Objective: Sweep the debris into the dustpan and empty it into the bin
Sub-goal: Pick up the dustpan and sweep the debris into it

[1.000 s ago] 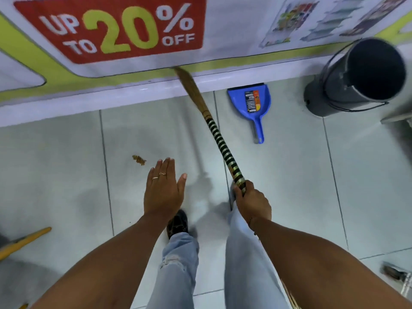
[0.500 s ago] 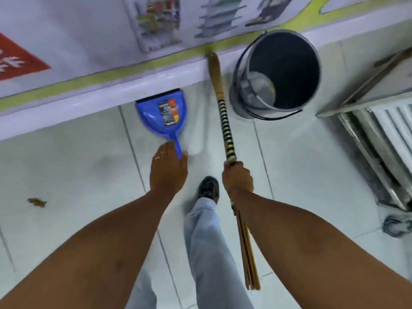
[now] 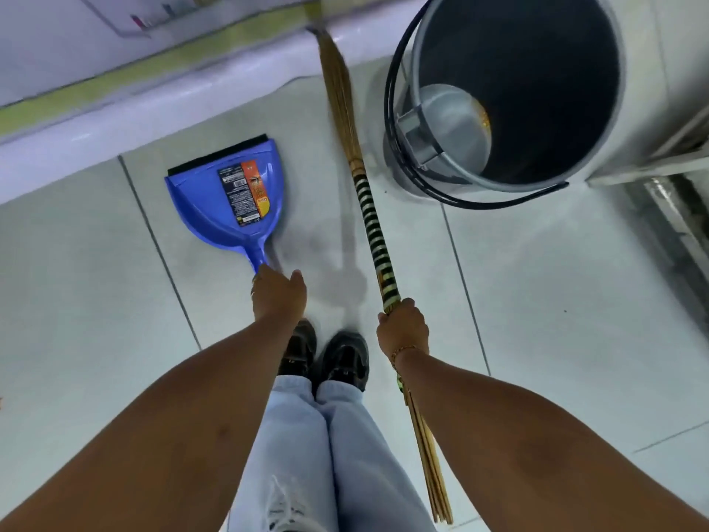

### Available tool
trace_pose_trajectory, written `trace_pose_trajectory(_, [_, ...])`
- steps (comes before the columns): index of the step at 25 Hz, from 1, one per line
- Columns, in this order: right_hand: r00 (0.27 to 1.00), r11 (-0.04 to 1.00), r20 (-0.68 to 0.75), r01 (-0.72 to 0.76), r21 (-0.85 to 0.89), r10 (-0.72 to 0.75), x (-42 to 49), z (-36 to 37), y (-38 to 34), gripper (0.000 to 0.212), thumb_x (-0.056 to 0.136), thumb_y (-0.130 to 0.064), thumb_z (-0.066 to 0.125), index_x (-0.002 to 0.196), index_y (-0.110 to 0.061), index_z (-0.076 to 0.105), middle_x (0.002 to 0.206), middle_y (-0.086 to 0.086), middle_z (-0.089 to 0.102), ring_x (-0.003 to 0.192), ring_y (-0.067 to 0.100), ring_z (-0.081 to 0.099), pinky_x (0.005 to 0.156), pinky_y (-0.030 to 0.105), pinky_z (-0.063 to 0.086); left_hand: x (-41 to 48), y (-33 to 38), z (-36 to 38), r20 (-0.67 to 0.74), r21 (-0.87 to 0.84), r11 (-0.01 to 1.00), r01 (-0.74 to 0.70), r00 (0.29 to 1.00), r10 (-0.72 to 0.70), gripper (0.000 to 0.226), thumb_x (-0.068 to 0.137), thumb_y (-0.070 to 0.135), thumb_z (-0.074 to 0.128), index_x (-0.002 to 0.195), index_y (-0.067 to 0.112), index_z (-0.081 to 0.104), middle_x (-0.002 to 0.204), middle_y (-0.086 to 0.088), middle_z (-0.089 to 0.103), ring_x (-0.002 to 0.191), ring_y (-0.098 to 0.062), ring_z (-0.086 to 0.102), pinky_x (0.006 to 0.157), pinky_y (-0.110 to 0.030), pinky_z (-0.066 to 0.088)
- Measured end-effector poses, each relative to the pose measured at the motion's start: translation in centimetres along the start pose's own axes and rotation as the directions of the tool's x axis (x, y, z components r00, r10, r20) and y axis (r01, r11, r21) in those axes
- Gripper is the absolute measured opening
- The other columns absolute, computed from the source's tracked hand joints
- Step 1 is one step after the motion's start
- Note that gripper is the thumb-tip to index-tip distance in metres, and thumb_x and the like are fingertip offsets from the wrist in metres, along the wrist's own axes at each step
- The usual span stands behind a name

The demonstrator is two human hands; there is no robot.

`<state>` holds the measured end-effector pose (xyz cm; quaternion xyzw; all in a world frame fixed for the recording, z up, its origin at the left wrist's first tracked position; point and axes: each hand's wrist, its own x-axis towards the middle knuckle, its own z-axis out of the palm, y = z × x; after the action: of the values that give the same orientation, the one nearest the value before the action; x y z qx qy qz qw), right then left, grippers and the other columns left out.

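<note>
A blue dustpan [image 3: 230, 209] lies flat on the tiled floor, its black lip toward the wall. My left hand [image 3: 278, 293] covers the end of its handle, fingers curled around it. My right hand [image 3: 401, 326] grips a stick broom [image 3: 374, 228] at the lower end of its black-and-white striped band. The broom slants up toward the wall between the dustpan and the bin. The grey bin [image 3: 475, 178], with a black wire handle, stands at the upper right; an orange speck shows inside it. A small brown bit [image 3: 1, 402] peeks in at the left edge.
A white ledge [image 3: 115, 120] under a printed banner runs along the wall behind the dustpan. A metal frame [image 3: 675, 209] lies on the floor to the right of the bin. My two black shoes [image 3: 326, 355] stand side by side just behind my hands.
I have stepped closer to the wall, so dustpan and bin look larger. My left hand dropped from beside the handle onto its end. The broom stays in my right hand.
</note>
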<state>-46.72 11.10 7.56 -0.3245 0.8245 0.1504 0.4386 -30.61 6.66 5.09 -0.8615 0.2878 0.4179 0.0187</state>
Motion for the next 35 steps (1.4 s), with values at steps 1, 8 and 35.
trace_pose_trajectory(1, [1.0, 1.0, -0.005, 0.005, 0.0, -0.005, 1.5, 1.0, 0.3, 0.033, 0.096, -0.022, 0.05, 0.123, -0.002, 0.044, 0.125, 0.015, 0.057, 0.113, 0.033, 0.059, 0.089, 0.038, 0.048, 1.7, -0.3, 1.2, -0.029, -0.008, 0.999, 0.044, 0.999, -0.044, 0.061, 0.087, 0.026, 0.055, 0.134, -0.004, 0.031, 0.138, -0.024, 0.041, 0.126, -0.038, 0.041, 0.104, -0.046, 0.035])
trace_pose_trajectory(8, [0.996, 0.996, -0.047, 0.077, -0.033, -0.079, 8.3, 7.8, 0.5, 0.035, 0.097, -0.015, 0.046, 0.129, -0.002, 0.039, 0.124, 0.018, 0.054, 0.113, 0.034, 0.056, 0.089, 0.038, 0.048, 10.8, -3.1, 7.4, -0.183, -0.073, 0.977, 0.199, 0.961, -0.209, 0.074, 0.083, 0.017, 0.057, 0.141, -0.002, 0.014, 0.145, -0.023, 0.031, 0.131, -0.038, 0.034, 0.111, -0.046, 0.029])
trace_pose_trajectory(35, [0.959, 0.984, 0.218, 0.176, 0.028, -0.178, -29.8, 5.1, 0.9, 0.043, 0.087, -0.052, 0.042, 0.085, -0.012, 0.057, 0.088, 0.014, 0.068, 0.073, 0.032, 0.064, 0.075, 0.04, 0.059, -23.7, -20.0, -20.5, -0.285, 0.316, 0.917, -0.243, 0.898, 0.336, 0.032, 0.078, 0.024, 0.067, 0.08, -0.007, 0.059, 0.075, -0.025, 0.062, 0.071, -0.04, 0.061, 0.061, -0.042, 0.05])
